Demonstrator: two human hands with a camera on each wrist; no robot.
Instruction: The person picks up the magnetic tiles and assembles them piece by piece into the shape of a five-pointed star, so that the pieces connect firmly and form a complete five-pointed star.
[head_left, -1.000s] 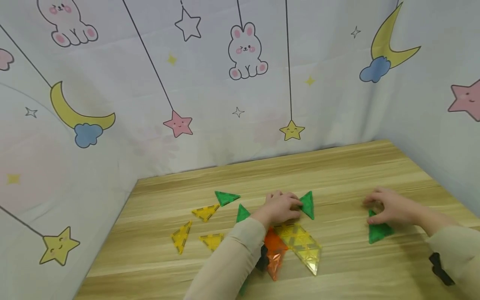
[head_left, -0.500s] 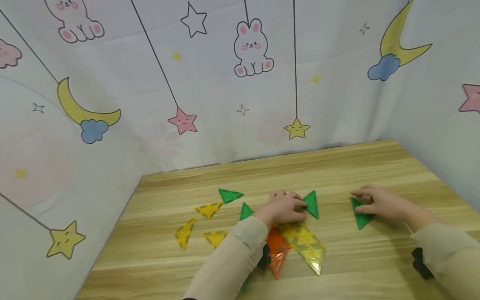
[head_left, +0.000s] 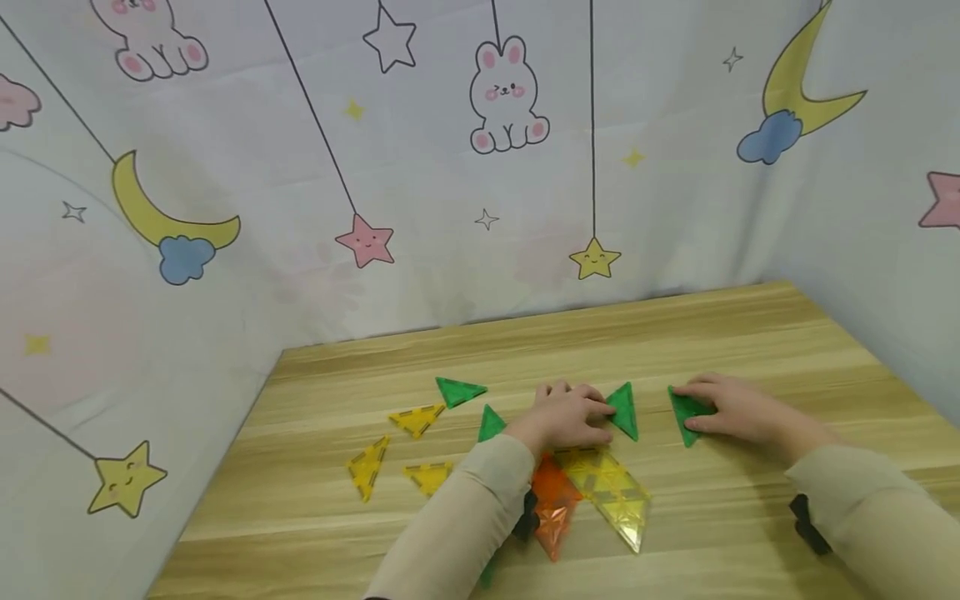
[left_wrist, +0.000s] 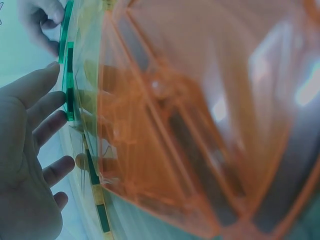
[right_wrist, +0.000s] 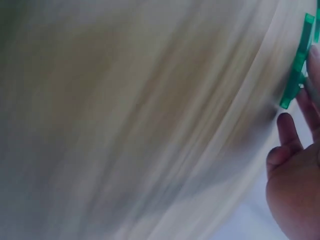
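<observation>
Shifted leftward since the earlier frame, one green triangular tile (head_left: 682, 409), pinched by the right hand (head_left: 738, 408), was near a second green tile (head_left: 625, 412) touched by the left hand (head_left: 568, 417), its fingers loosely extended.

Relative to left hand (head_left: 564, 417): first tile (head_left: 624, 410) just right; second tile (head_left: 684, 412), right hand (head_left: 731, 406) farther right; loose tiles (head_left: 367, 468) left

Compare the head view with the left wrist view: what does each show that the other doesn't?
Only head: the rabbit drawing and the left sleeve.
Only left wrist: the palm side of the left grip.
Both: left grip, right grip, orange tiles, the left grip's green triangle and the right grip's green triangle.
</observation>
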